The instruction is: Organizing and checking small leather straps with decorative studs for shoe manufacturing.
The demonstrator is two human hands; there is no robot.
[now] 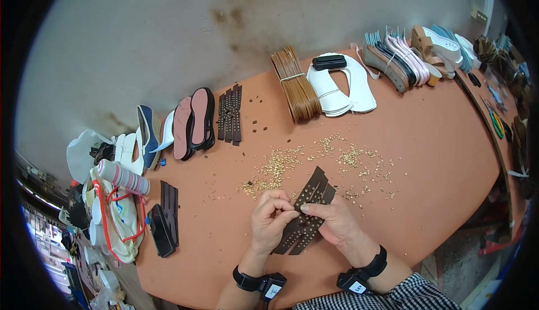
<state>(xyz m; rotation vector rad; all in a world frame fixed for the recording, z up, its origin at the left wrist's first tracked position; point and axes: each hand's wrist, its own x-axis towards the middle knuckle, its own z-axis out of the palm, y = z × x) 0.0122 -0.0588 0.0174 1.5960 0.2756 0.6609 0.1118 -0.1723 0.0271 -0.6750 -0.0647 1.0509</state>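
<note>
A dark brown, slit shoe strap piece (304, 236) dotted with rows of gold studs is held up over the near middle of the table. My right hand (336, 220) grips its right side, thumb on top and fingers underneath. At its left edge my left hand (272, 220) is closed in a pinch, the thumb and fingertips against the studded face. Whatever lies between those fingertips is too small to make out. Loose gold studs (275, 167) are scattered on the tabletop just beyond both hands, with a second spread of studs (351, 155) to the right.
On the brown table (438, 158), studded straps (229, 113), pink-topped soles (199, 119), a tan strip bundle (295, 85) and white shoe-shaped pieces (359, 88) stand along the wall. Wedge soles (401, 57) fill the back right. Dark straps (169, 209) and a striped roll (124, 177) lie left.
</note>
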